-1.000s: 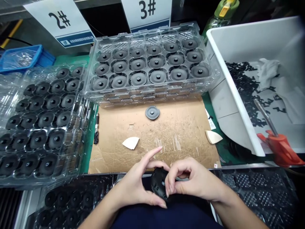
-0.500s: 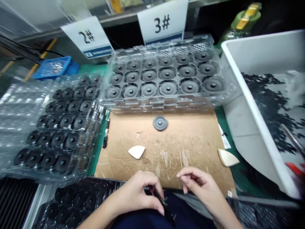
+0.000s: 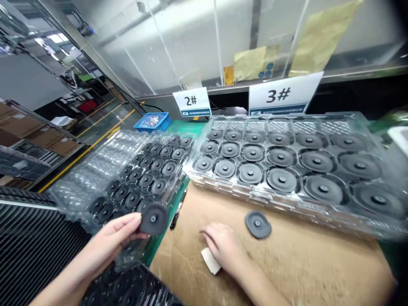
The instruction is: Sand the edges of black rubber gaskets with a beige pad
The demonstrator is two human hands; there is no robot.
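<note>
My left hand (image 3: 126,229) pinches a dark round disc (image 3: 154,218) by its edge, a small metal stud at its centre, above the near edge of the left tray (image 3: 165,187) of similar discs. On the cardboard sheet (image 3: 287,263), my right hand (image 3: 221,244) has its fingers curled beside a white wedge-shaped piece (image 3: 210,260), which it partly covers. Whether those fingers grip the piece is unclear. Another grey disc (image 3: 258,224) lies on the cardboard to the right of my right hand.
Stacked clear trays (image 3: 229,187) of discs stand behind the cardboard, under signs 2# (image 3: 191,100) and 3# (image 3: 279,95). A black pen (image 3: 176,216) lies at the cardboard's left edge. A blue bin (image 3: 153,121) is at the back left, a white bin (image 3: 400,138) at far right.
The view has turned left and up. My left hand has moved to the left tray and now shows a disc in its grip. My right hand has moved over to the white piece.
</note>
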